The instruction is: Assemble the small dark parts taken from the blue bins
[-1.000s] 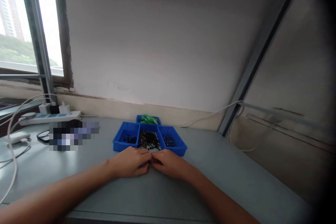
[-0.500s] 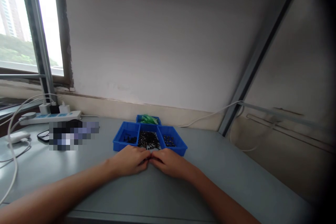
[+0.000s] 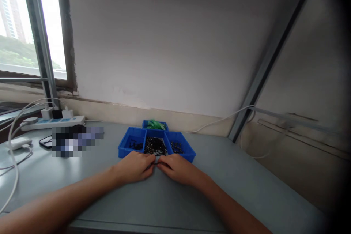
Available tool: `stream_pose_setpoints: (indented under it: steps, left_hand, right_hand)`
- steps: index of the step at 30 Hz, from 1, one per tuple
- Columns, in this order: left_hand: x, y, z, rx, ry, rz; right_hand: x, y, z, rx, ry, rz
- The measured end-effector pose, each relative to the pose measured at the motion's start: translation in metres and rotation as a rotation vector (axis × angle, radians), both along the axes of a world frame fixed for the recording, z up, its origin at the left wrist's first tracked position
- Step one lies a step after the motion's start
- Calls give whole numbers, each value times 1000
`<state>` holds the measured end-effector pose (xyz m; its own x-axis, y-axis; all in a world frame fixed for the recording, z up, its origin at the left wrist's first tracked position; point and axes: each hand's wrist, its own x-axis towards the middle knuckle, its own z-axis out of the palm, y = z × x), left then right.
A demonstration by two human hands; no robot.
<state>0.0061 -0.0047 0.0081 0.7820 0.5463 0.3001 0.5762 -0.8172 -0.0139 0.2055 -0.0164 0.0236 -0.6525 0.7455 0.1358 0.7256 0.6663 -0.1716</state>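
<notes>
My left hand [image 3: 138, 166] is closed in a pinch just in front of the blue bins. Facing it across a narrow gap, my right hand [image 3: 175, 168] pinches too. A small, thin dark piece [image 3: 157, 163] bridges the two sets of fingertips; its kind is too small to make out. Behind my hands, the left blue bin [image 3: 124, 152] holds a few black parts. Many small dark, shiny parts [image 3: 155, 145] fill the middle bin, whose front is partly hidden by my fingers. The right blue bin [image 3: 188, 157] has small dark metallic pieces in it.
At the back, a small blue bin [image 3: 144, 124] contains green plastic wrapping [image 3: 155, 124]. A white power strip [image 3: 78, 120] with chargers and cables lies at the left of the grey table [image 3: 153, 204], near a blurred-out item. A metal post [image 3: 246, 106] rises on the right.
My fingertips have drawn slightly apart, so a small gap with the thin dark piece across it now shows. The bins have stayed in place.
</notes>
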Motion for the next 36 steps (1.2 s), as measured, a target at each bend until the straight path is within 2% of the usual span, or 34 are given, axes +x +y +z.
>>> stream_pose_setpoints:
  steps: [6,9,14,19,28,36]
  left_hand:
    - [0,0,0,4,-22,-18]
    - [0,-1,0,-16,-30,-64]
    - [0,-1,0,-20,-48,-134]
    - [0,1,1,-16,-45,-96]
    - [0,-1,3,13,31,-17]
    - [0,0,0,28,73,11]
  right_hand:
    - [1,1,-3,-23,-3,13]
    - [0,1,-6,-52,18,61]
    - [-1,1,-9,-63,13,63]
    - [-1,1,-7,-61,7,59]
    - [0,1,-4,-10,-17,-41]
    - [-1,-1,-2,-65,58,-58]
